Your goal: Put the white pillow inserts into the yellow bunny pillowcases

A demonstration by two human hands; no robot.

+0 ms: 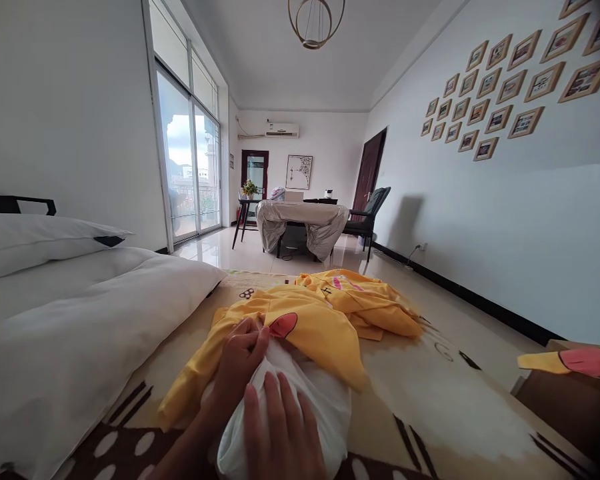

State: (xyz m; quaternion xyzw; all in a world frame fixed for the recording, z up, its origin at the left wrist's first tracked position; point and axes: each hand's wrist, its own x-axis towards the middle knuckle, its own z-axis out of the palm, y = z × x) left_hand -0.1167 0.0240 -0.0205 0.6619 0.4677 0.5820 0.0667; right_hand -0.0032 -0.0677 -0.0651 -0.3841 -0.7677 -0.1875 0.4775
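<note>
A yellow cloth (325,333) with a pink oval print lies over the far part of a soft white cushion (325,400) in front of me. My left hand (243,360) is closed at the cloth's near edge, thumb against the fingers. It pinches the yellow cloth, and a peak of white fabric rises beside the thumb. Flat on top of the cushion rests my right hand (283,427), fingers stretched out and slightly apart. The cushion's far end is hidden beneath the yellow cloth. Just beyond lies a second, crumpled yellow cloth (370,307) with pink and black marks.
Large white pillows (105,300) are at the left. Under everything is a beige patterned bedspread (440,380). A brown box (565,400) with a yellow and pink piece on it stands at the right. Farther off are a covered table (300,213) and a black chair (370,213).
</note>
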